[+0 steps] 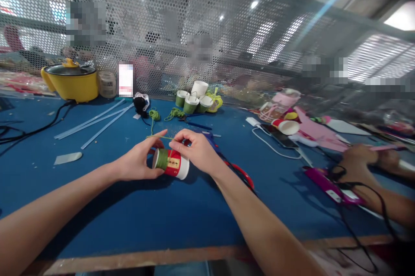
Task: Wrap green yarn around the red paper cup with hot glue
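Observation:
A red and white paper cup point(174, 163) lies tilted on its side above the blue table, its left part wrapped in green yarn point(161, 159). Around that wrapped end curl the fingers of my left hand point(140, 159), with the thumb below. My right hand point(193, 148) pinches the green yarn strand just above the cup's printed label. From there the strand runs left over my left fingers to a small green yarn ball point(154, 114) farther back.
Green-wrapped cups point(191, 104) and white cups stand at the back. Glue sticks point(94, 119) and a yellow pot point(74, 84) are to the left. Red-handled scissors point(244, 174) lie right of my hand. A co-worker's arm point(372, 185) rests by a purple glue gun point(333, 187) with cables.

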A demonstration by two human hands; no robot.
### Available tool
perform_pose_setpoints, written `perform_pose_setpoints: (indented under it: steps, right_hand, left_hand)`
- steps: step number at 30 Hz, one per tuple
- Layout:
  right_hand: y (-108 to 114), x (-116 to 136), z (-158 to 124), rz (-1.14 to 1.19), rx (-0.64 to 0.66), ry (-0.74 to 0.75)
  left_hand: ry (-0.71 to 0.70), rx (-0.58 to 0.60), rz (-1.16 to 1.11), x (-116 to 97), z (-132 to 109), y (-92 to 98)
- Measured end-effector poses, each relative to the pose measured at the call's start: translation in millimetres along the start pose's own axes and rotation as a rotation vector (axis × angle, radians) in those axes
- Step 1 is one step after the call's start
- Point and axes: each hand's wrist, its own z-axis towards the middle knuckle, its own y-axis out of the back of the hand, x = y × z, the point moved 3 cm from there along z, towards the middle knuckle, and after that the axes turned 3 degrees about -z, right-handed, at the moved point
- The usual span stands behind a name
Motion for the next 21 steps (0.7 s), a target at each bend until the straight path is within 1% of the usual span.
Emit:
perform_pose_setpoints:
  steps: [4,10,14,17,19,21]
  right_hand:
    - [-3,-2,-1,0.028,0.009,-0.018]
    - [-8,-3,-1,0.023,0.018,-0.042]
    - [-13,-9,1,0.031,0.056,-0.104]
    - [-17,-13,0,0.014,0.108,-0.143]
    - [-18,-13,-1,-0.009,0.143,-0.147]
    - [-18,-12,-2,-0.047,0.148,-0.136]
  left_hand:
    - [-0.013,0.029,0.01,-4,-1,-0.9]
    - [-0.066,0.03,0.063,-12,-2,-1.6]
    - [-0.103,0.019,0.101,-15,-2,-1.5]
    - [-0.149,0.006,0.167,-18,-3,-1.2]
    - [-0.176,0.007,0.211,-20,-3,-1.4]
    - [-0.191,0.015,0.23,-20,-4,-1.8]
